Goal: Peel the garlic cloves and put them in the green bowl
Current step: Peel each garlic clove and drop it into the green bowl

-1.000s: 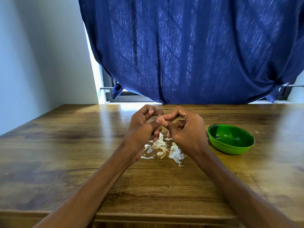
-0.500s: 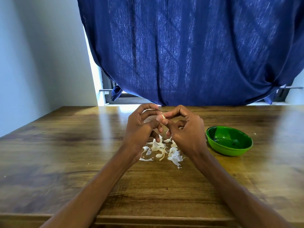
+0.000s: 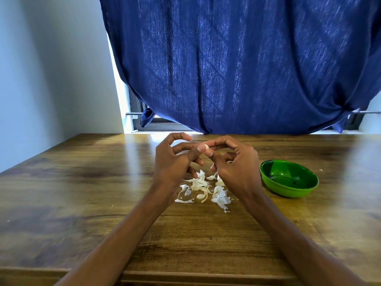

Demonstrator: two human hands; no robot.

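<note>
Blue curtain (image 3: 237,65) hangs behind a wooden table (image 3: 82,193). Above it, a garlic clove (image 3: 206,146) is pinched between the fingertips of the left hand (image 3: 173,162) and right hand (image 3: 237,168), each grip curled tight around it. Peels and cloves (image 3: 206,188) lie below; the green bowl (image 3: 288,178) sits right.

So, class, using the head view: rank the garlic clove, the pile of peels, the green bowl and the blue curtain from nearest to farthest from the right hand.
1. Garlic clove: pinched in the right hand fingertips.
2. Pile of peels: on the table under the hands.
3. Green bowl: on its right.
4. Blue curtain: behind the table.
</note>
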